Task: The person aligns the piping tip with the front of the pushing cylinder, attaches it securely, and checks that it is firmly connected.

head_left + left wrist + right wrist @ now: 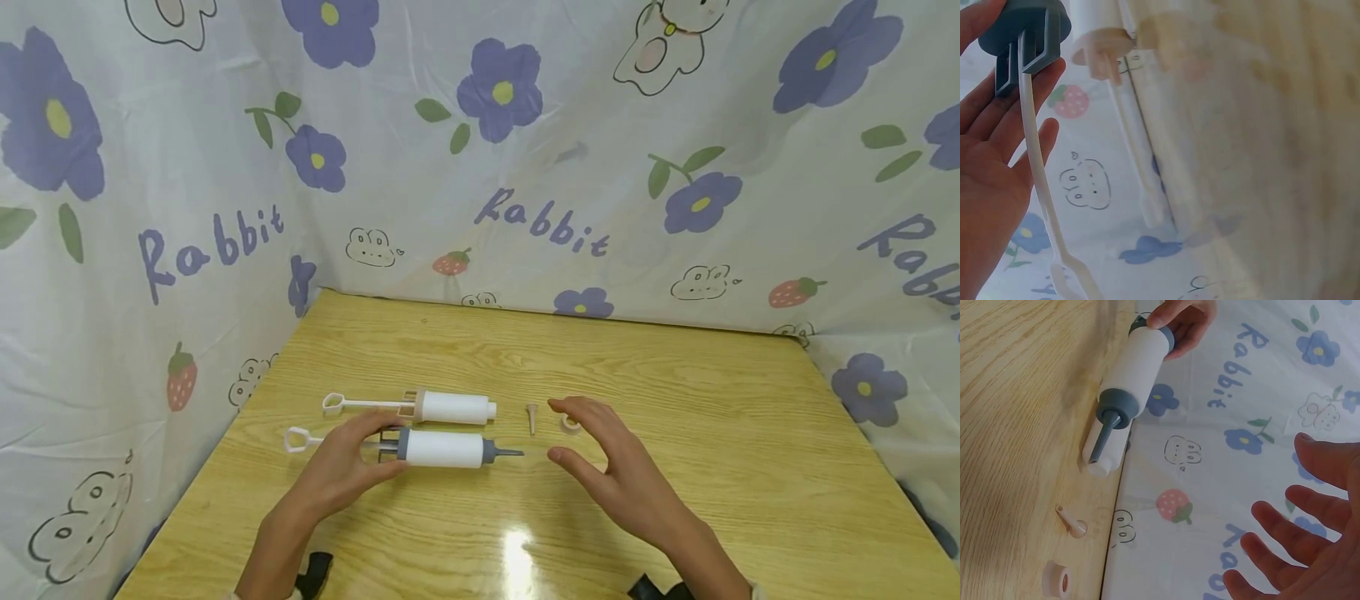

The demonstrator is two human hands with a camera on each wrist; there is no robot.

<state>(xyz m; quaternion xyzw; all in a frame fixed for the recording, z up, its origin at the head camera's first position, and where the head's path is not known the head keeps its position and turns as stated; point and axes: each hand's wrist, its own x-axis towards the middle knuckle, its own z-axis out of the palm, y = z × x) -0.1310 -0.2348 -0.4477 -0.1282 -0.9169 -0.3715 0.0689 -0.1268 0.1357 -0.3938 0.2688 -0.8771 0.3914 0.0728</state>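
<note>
In the head view, my left hand point(341, 467) holds a large syringe point(446, 448) by its grey collar point(1013, 31), thumb on one side and fingers on the other. The syringe has a white barrel, a grey tapered nozzle point(1105, 434) and a white plunger rod point(1034, 137) with a loop handle. It points right. My right hand point(622, 471) hovers beyond the nozzle, fingers spread, touching nothing. Behind lies a second white syringe point(453, 408) with a beige collar. A beige nozzle point(532, 418) and a beige ring point(1050, 579) lie near my right hand.
The wooden table point(750, 433) has a shiny light reflection near its front. A printed cloth point(420, 192) with flowers and rabbits hangs along the back and sides. Black wrist straps point(315, 575) show at the bottom.
</note>
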